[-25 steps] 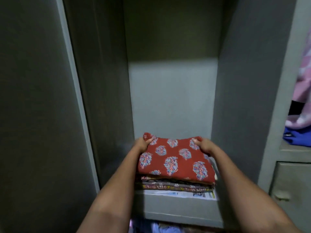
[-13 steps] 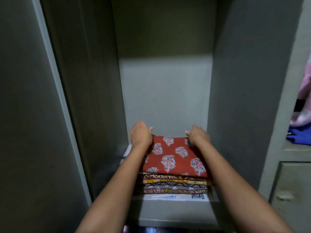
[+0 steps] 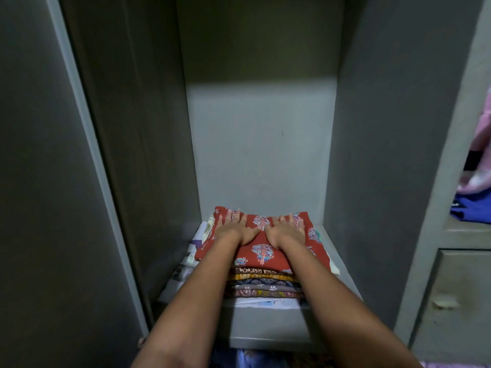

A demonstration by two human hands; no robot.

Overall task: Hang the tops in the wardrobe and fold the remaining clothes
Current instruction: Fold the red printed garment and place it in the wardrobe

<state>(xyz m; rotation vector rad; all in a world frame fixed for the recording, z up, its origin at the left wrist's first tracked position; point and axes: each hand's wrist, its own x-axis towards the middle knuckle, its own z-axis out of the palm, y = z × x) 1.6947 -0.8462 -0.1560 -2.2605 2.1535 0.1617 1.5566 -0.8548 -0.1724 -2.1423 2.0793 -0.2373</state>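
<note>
From the head camera, a stack of folded clothes (image 3: 263,284) sits on the wardrobe shelf (image 3: 342,272), toward its left and back, with a red printed garment (image 3: 261,254) on top and sheets of paper (image 3: 186,272) under it reaching the shelf's left and front edges. The left hand (image 3: 235,229) and right hand (image 3: 285,231) lie palm down side by side on the red garment, fingers straight, slightly spread and pressing flat, thumbs nearly touching. Pink and blue fabric (image 3: 475,203) shows in the next compartment at the right, above a drawer (image 3: 462,301).
</note>
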